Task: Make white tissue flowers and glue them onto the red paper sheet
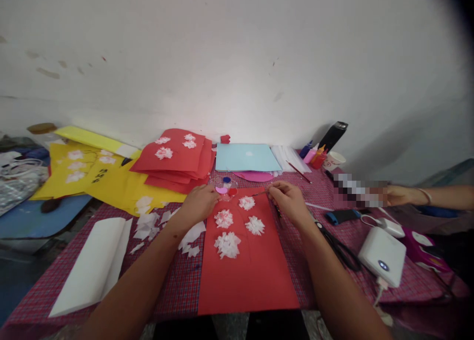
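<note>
A sheet of red paper lies in front of me, with several white paper flowers on it, some tinted pink. Thin dark lines run between the flowers. My right hand pinches a thin paintbrush, its tip pointing left just above the topmost flower. At the sheet's far left corner, my left hand has its fingers curled at the edge of a clear paint palette. Blue, pink, red and white paint shows in the palette. Part of the left fingertips is hidden.
Red flower sheets and yellow ones lie left. White scraps and folded white paper sit nearer. Paint bottles, a paper cup, scissors and a power bank stand right, near another person's hand.
</note>
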`<state>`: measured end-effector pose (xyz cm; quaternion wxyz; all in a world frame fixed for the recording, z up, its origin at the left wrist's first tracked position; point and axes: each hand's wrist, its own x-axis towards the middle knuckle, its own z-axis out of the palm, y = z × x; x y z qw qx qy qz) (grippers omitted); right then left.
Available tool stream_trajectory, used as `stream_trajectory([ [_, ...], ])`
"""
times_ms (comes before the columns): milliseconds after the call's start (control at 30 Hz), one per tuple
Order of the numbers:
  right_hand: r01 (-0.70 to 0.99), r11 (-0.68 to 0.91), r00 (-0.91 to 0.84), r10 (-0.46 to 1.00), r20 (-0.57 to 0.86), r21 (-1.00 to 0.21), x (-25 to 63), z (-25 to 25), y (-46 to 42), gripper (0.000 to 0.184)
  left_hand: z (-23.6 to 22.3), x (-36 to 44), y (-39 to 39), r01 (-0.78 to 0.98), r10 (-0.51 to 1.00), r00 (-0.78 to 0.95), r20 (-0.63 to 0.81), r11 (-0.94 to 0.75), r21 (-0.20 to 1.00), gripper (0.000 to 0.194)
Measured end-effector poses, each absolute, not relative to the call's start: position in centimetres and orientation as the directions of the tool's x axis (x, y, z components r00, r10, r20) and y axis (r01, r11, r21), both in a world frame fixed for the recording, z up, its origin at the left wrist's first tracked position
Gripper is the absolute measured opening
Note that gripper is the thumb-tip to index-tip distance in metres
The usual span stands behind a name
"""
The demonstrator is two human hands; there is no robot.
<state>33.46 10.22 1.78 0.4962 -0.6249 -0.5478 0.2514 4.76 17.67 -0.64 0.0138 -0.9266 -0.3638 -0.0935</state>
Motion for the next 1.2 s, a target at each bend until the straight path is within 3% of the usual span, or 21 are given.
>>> stream_trajectory([
  [233, 0.466, 0.092, 0.233, 0.947, 0.222, -0.880, 33.2, 1.7, 10.2, 0.018, -0.5, 4.8, 17.6, 0.676, 0.668, 0.721, 0.184, -0.737, 0.031, 0.030],
  [533, 0.375, 0.073, 0.281, 0.941, 0.188, -0.924, 34.3, 2.0, 10.0, 0.014, -0.5, 4.8, 17.6, 0.684, 0.678, 0.713, 0.178, -0.729, 0.031, 0.030],
  [1200, 0.437, 0.062, 0.280, 0.939, 0.201, -0.897, 34.2, 1.7, 10.0, 0.014, -0.1, 4.9, 17.4, 0.701, 0.696, 0.699, 0.163, -0.712, 0.035, 0.027],
])
